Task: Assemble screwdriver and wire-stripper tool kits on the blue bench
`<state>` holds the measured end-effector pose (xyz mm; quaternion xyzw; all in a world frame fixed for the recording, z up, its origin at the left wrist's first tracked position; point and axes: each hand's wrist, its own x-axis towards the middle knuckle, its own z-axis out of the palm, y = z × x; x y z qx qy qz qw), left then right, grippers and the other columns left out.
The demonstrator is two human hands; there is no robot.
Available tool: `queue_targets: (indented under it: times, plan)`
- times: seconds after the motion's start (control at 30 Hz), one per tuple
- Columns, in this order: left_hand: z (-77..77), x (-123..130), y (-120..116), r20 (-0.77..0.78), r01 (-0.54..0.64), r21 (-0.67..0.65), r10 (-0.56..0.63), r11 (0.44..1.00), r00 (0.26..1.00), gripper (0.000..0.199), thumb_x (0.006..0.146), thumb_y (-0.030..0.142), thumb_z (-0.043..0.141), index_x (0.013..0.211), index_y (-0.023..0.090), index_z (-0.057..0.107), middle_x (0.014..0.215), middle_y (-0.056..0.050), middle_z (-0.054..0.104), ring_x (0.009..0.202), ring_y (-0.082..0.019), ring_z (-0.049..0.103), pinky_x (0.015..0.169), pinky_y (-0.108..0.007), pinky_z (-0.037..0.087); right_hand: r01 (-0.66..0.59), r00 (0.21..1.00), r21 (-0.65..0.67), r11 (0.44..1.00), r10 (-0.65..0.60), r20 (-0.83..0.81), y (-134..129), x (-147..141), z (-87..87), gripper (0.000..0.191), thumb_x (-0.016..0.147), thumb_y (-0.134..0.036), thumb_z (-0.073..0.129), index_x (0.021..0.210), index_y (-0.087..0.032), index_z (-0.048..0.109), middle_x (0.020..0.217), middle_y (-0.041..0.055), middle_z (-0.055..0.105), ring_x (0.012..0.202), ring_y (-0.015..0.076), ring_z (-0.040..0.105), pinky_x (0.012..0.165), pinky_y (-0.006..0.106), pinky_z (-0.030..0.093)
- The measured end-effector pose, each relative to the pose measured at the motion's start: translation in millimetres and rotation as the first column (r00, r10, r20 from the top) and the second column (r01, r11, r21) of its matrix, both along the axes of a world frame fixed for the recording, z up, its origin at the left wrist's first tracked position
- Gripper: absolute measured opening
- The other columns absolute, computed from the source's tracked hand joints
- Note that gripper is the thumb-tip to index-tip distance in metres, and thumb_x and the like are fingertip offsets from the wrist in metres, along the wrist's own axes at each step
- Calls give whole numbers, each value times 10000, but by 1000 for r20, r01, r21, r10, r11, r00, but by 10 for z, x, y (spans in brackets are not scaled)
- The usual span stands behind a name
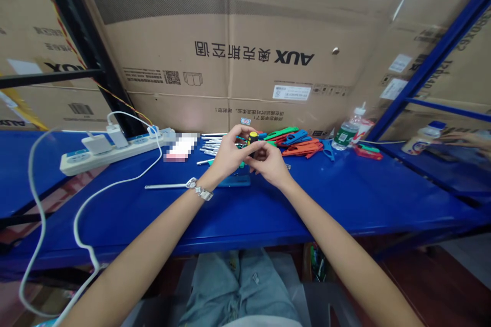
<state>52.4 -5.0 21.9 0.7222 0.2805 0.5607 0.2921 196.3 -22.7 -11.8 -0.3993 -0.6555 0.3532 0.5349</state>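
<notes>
Both hands meet above the blue table (330, 194), near its middle. My left hand (232, 150) has its fingers curled round a small yellow and black object (252, 137), which looks like a screwdriver handle. Beside it my right hand (270, 161) is closed, thumb and fingers pinched on something too small to make out. Silver rods (213, 145) lie behind my left hand. To the right of the hands is a pile of orange (303, 148), blue (297, 137) and green (286, 133) plastic pieces. Under my wrists lies a blue flat piece (236, 181).
A long silver rod (164, 186) lies left of my left wrist. A white power strip (115, 150) with plugs and a looping cable (79, 219) is at the left. Bottles (347, 130) (424, 138) stand at the right. Cardboard (172, 51) rises behind the table.
</notes>
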Motion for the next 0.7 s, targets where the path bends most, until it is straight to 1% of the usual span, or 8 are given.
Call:
queue_targets:
  times: [0.1,0.23,0.3,0.37,0.43,0.5,0.63,0.7]
  plan:
    - [7,-28,-13,-35,0,15,1,1000,999,261,864,430,716,1022,223,696,1108,-84,670,984,-194,638,829,-330,530,-85,996,-16,996,85,5,-15,16,40,414,749,-569,782,779,-215,569,675,12,626,555,180,628,442,280,450]
    - [26,-80,-39,-81,115,9,-114,993,990,285,975,469,547,1029,230,691,1137,-100,669,1057,-216,634,778,-313,534,-211,972,-27,977,213,95,-52,88,108,376,832,-575,703,861,-205,645,699,20,643,570,171,613,465,281,464]
    - [25,-75,-36,-82,114,-7,-114,993,990,250,947,464,604,977,222,660,1010,-79,679,945,-199,640,727,-308,522,-183,976,5,983,181,122,-53,82,86,348,830,-539,721,918,-209,656,713,12,638,571,162,599,504,292,484]
    - [12,-48,-22,-41,31,8,-30,1000,999,252,866,437,725,905,220,602,894,-39,647,836,-171,616,733,-313,507,-81,990,60,995,73,122,-41,48,36,372,776,-509,784,956,-216,644,723,1,625,569,157,580,518,294,482]
    - [-5,-17,-8,-4,-59,37,59,998,998,331,787,413,809,864,222,549,854,-11,614,800,-155,592,775,-323,495,22,994,88,996,-32,104,-24,14,-8,398,722,-507,829,888,-216,614,683,-7,595,561,160,562,503,291,466]
    - [-17,-6,-4,-7,-78,47,79,996,997,335,789,415,804,907,223,556,906,-21,631,843,-162,602,807,-330,492,37,995,82,996,-44,94,-15,6,-19,383,748,-523,802,803,-216,580,659,4,594,568,170,568,497,294,463]
    - [-1,-64,-23,-95,61,22,-59,998,994,273,957,444,576,1128,236,623,1144,-85,683,1033,-204,634,815,-327,513,-103,987,41,994,97,130,-34,63,48,310,860,-508,691,858,-207,612,765,44,686,611,181,611,541,310,505]
    - [15,-94,-27,-140,106,18,-103,994,985,264,982,426,517,1096,236,660,1084,-80,707,1010,-207,645,796,-324,517,-155,978,10,988,152,139,-47,80,77,297,869,-497,678,896,-206,626,787,41,698,605,175,613,544,310,512]
